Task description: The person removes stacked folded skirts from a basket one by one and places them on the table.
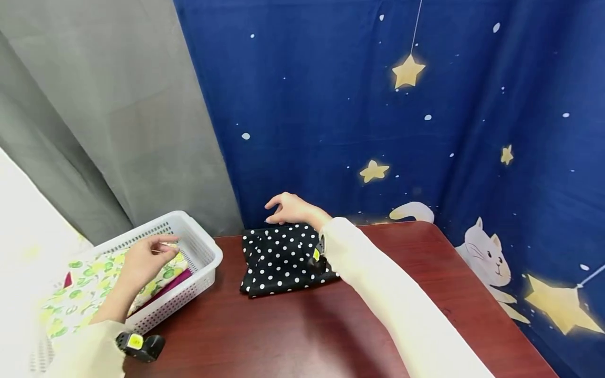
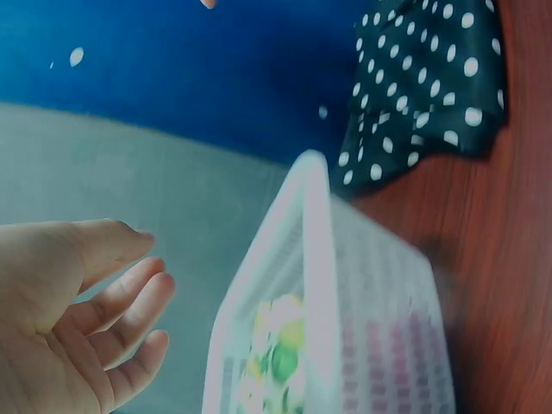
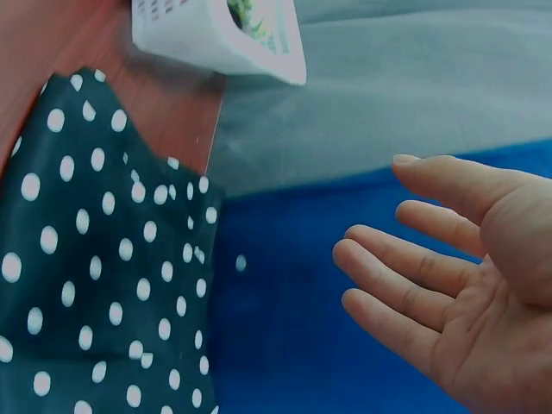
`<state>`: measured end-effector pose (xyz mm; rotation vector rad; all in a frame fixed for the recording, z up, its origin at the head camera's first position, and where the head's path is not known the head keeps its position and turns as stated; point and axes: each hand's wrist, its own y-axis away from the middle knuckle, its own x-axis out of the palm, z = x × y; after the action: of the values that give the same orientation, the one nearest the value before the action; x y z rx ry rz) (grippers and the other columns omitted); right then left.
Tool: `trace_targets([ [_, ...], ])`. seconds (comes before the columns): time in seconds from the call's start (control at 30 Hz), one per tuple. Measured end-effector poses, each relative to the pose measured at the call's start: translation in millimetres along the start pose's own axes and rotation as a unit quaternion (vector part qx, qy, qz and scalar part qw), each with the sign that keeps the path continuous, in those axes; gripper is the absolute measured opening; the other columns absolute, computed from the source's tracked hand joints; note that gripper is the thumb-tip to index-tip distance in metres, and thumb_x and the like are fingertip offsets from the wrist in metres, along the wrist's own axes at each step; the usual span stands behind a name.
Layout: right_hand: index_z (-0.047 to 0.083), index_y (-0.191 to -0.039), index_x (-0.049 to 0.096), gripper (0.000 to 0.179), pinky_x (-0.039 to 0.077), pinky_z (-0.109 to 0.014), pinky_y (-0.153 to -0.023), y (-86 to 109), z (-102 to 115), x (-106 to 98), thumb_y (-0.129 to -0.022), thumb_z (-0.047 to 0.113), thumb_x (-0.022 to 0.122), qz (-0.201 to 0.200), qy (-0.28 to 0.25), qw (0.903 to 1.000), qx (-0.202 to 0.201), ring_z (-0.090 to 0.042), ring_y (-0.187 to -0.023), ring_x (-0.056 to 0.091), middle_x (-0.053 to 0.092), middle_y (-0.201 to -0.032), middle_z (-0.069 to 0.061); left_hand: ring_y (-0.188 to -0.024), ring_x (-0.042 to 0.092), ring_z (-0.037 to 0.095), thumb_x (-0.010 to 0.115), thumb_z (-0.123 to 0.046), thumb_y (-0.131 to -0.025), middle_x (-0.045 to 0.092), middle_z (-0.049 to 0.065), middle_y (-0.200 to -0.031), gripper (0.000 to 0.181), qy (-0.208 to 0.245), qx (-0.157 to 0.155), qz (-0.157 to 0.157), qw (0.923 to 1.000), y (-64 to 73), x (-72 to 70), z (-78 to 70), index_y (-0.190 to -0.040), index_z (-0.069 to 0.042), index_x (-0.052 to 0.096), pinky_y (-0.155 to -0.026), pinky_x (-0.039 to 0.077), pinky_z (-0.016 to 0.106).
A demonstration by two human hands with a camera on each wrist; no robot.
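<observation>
A black cloth with white polka dots (image 1: 279,262) lies folded on the table, its near left corner spread out a little. Over its far edge hovers my right hand (image 1: 295,208), fingers loosely bent and holding nothing; the right wrist view shows the same empty palm (image 3: 466,276) beside the cloth. My left hand (image 1: 146,258) is above the white plastic basket (image 1: 208,257), relaxed and with nothing in it. Inside the basket lies a cloth with a lemon print (image 1: 101,273), on top of a magenta cloth (image 1: 175,283).
The reddish-brown table (image 1: 227,336) carries the basket at its left and the dotted cloth near its far edge. Behind it hang a grey curtain (image 1: 118,105) and a blue curtain (image 1: 321,105) with stars and a cat.
</observation>
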<state>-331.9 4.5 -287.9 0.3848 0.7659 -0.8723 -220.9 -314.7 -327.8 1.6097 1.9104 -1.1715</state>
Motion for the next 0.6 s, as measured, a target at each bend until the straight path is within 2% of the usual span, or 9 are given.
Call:
trace_targets([
  [0.23, 0.004, -0.120, 0.059, 0.038, 0.045, -0.018, -0.065, -18.3, 24.6, 16.0, -0.084, 0.014, 0.066, 0.030, 0.017, 0.9989, -0.031, -0.012, -0.064, 0.061, 0.069, -0.084, -0.009, -0.061, 0.051, -0.008, 0.063, -0.012, -0.084, 0.067, 0.016, -0.078, 0.029, -0.033, -0.017, 0.002, 0.9993, 11.0, -29.6, 29.9, -0.105, 0.008, 0.062, -0.050, 0.044, 0.022],
  [0.43, 0.003, -0.122, 0.057, 0.040, 0.047, -0.018, -0.062, -32.5, 47.6, 34.0, -0.085, 0.015, 0.065, 0.067, 0.030, 0.9957, -0.056, -0.011, -0.067, 0.061, 0.069, -0.088, -0.008, -0.059, 0.053, 0.002, 0.061, -0.019, -0.086, 0.066, 0.021, -0.083, 0.033, -0.072, -0.067, 0.009, 0.9951, 28.7, -55.6, 58.4, -0.106, 0.007, 0.062, -0.048, 0.042, 0.027],
  [0.6, 0.005, -0.122, 0.057, 0.040, 0.046, -0.018, -0.061, -42.6, 59.0, 48.7, -0.085, 0.016, 0.066, 0.078, 0.031, 0.9950, -0.054, -0.010, -0.067, 0.061, 0.069, -0.085, -0.005, -0.061, 0.053, 0.010, 0.059, -0.023, -0.088, 0.065, 0.022, -0.084, 0.039, -0.090, -0.103, 0.021, 0.9904, 37.0, -73.5, 73.0, -0.108, 0.010, 0.060, -0.050, 0.042, 0.029],
])
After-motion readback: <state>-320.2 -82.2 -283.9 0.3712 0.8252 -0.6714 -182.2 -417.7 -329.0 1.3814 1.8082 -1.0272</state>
